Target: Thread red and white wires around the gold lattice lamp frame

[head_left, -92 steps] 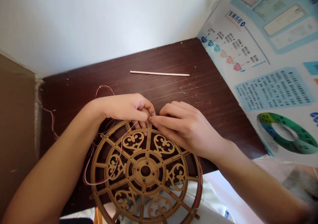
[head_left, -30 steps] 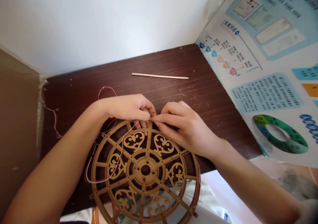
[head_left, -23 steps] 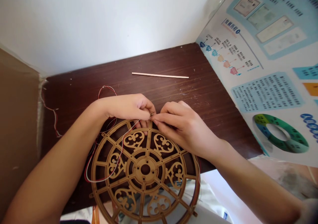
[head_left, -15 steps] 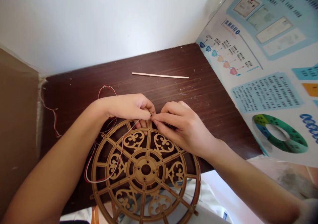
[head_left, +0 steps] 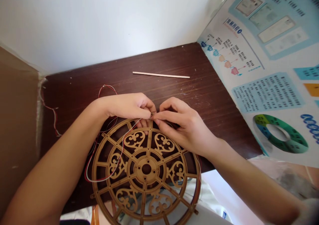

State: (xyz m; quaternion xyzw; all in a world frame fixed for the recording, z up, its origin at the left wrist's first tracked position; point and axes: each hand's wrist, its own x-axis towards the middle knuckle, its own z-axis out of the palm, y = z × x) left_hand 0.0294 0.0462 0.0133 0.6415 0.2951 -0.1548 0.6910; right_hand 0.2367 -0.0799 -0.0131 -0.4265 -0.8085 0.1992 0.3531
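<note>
**Both your hands are crowded around one tiny tab on the wheel**

So your left hand [head_left: 134,107] is bent in over the far rim of that round, light-brown wooden wheel [head_left: 151,178] with the scrolly cutouts. Its thumb and index finger are closed on the little square-ended tab [head_left: 152,113] at the top, while your other left fingers curl down behind the rim.

Your right hand [head_left: 189,125] comes in from the other side, thumb and index fingertip together right at that same tab. Can't tell if they're pinching the wood, the wire or nothing, it's just too small.

The wheel sits low in the middle of your view, its near part sticking out past the edge of the dark brown wood-grain table [head_left: 119,73]. The thin red-and-white wire [head_left: 99,180] loops over the wheel's left side and runs up to your left fingertips, with more of it lying on the table near your left wrist and over by the brown panel [head_left: 17,118].

Past your hands there's a slim, pale, straight stick [head_left: 161,74] on the tabletop, well apart from the wheel, touching neither hand.
</note>
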